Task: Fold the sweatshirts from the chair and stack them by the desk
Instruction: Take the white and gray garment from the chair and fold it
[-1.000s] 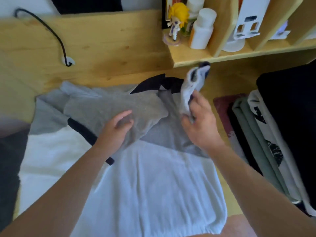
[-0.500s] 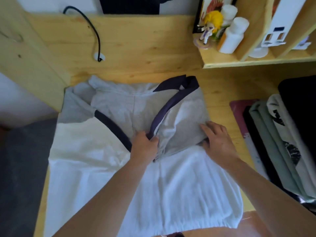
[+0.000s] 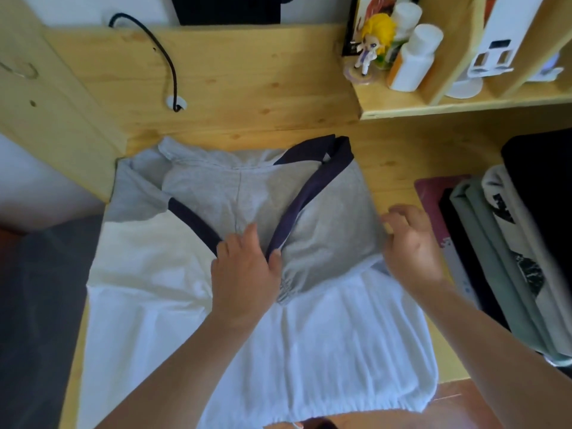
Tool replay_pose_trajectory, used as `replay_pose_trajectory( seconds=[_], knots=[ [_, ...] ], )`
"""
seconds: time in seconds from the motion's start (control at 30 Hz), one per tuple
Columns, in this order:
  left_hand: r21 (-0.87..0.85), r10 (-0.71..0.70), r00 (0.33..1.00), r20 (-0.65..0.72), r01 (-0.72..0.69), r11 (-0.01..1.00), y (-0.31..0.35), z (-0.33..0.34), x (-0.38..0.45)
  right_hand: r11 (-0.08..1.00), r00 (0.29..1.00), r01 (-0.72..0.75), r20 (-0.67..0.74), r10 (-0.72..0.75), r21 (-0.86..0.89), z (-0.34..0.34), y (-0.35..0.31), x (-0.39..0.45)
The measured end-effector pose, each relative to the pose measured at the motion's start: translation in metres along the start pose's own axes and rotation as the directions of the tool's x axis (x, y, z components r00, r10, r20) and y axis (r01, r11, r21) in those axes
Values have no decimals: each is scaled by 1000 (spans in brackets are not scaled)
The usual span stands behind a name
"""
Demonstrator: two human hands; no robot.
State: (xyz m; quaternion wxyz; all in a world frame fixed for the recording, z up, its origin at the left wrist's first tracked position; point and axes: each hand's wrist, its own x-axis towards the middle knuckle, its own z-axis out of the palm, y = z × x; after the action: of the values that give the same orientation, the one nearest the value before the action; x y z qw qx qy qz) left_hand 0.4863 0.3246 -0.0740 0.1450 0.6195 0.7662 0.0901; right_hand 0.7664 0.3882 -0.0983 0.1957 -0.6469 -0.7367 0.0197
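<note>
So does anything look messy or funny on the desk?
Not much. The sweatshirt has a bunched, wrinkly spot in the middle beside the left hand, where a grey sleeve is folded in. The right hand is at its right edge. Nothing looks spilled or broken.

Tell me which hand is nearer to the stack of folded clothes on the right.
The right hand. It is at the sweatshirt's right edge, just left of the stack. The left hand rests on the middle of the sweatshirt, farther from the stack.
</note>
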Motion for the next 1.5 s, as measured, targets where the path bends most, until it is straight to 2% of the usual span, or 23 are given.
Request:
replay_pose_trajectory(
  seconds=[0.07, 0.1, 0.17, 0.3, 0.37, 0.43, 0.5, 0.53, 0.6, 0.7, 0.8, 0.87, 0.93, 1.0, 1.03, 1.1, 1.13, 1.17, 1.2, 1.27, 1.33, 1.43, 1.5],
  knots=[
    [32, 126, 977, -172, -122, 992, 7, 7, 1, 996, 999, 37, 11, -38, 84, 4, -22, 27],
    [2, 138, 974, -179, -140, 990, 10, 12, 6, 992, 997, 45, 53, -52, 120, 10, -30, 45],
    [-69, 78, 990, -116, -86, 994, 13, 20, 21, 988, 989, 33, 137, -54, 149, 23, -38, 86],
    [-64, 6, 998, -62, -10, 998, 17, 33, 39, 999, 948, -18, 317, 4, 42, 52, -31, 161],
    [-151, -28, 998, -52, 20, 988, 19, 35, 35, 998, 922, -53, 382, 58, -23, 69, -18, 184],
    [-394, -99, 995, 21, 99, 914, 25, 33, 30, 991, 922, -33, 378, 80, -129, 77, -10, 192],
    [-618, -179, 970, 166, 243, 748, 29, 28, 31, 988, 964, -22, 257, 62, -156, 73, -6, 193],
    [-650, -202, 952, 229, 304, 697, 29, 26, 32, 989, 980, -8, 195, 37, -148, 69, -6, 192],
    [-555, -186, 948, 258, 302, 775, 26, 25, 36, 991, 984, 18, 180, 6, -130, 65, -9, 190],
    [-243, -142, 976, 166, 180, 953, 19, 23, 28, 995, 982, 101, 163, -96, -23, 70, -14, 180],
    [-159, -154, 988, 31, 157, 975, 15, 17, 19, 987, 988, 151, -46, -148, 57, 69, -18, 158],
    [-166, -166, 986, -3, 163, 973, 12, 19, 19, 989, 988, 149, 46, -150, 24, 75, -19, 143],
    [-20, -50, 994, -93, 49, 999, 8, 23, 18, 991, 955, 127, 275, -110, -46, 87, -15, 132],
    [103, 178, 976, -127, -165, 981, 14, 32, 15, 996, 937, 76, 345, -55, -46, 90, -12, 129],
    [126, 299, 947, -115, -285, 950, 19, 35, 14, 999, 958, 51, 284, -46, -12, 85, -13, 128],
    [152, 440, 896, -59, -427, 891, 24, 46, 16, 996, 998, 57, 24, -59, 69, 70, -23, 117],
    [155, 428, 903, -25, -419, 894, 20, 55, 19, 992, 995, 81, -68, -74, 98, 66, -30, 106],
    [161, 377, 926, 13, -374, 913, 14, 62, 23, 987, 990, 120, -85, -111, 106, 65, -35, 91],
    [173, 323, 946, 39, -325, 930, 6, 68, 25, 984, 988, 156, -12, -155, 87, 68, -39, 75],
    [189, 274, 960, 65, -281, 941, -5, 81, 30, 980, 951, 200, 245, -187, -26, 82, -43, 52],
    [194, 264, 958, 107, -281, 940, -4, 85, 33, 976, 927, 186, 351, -134, -118, 95, -39, 46],
    [172, 263, 961, 84, -274, 946, 0, 74, 30, 979, 934, 169, 334, -122, -115, 94, -41, 51],
    [126, 206, 978, -11, -203, 971, -6, 59, 17, 985, 942, 158, 311, -128, -73, 93, -39, 51]
  ],
)
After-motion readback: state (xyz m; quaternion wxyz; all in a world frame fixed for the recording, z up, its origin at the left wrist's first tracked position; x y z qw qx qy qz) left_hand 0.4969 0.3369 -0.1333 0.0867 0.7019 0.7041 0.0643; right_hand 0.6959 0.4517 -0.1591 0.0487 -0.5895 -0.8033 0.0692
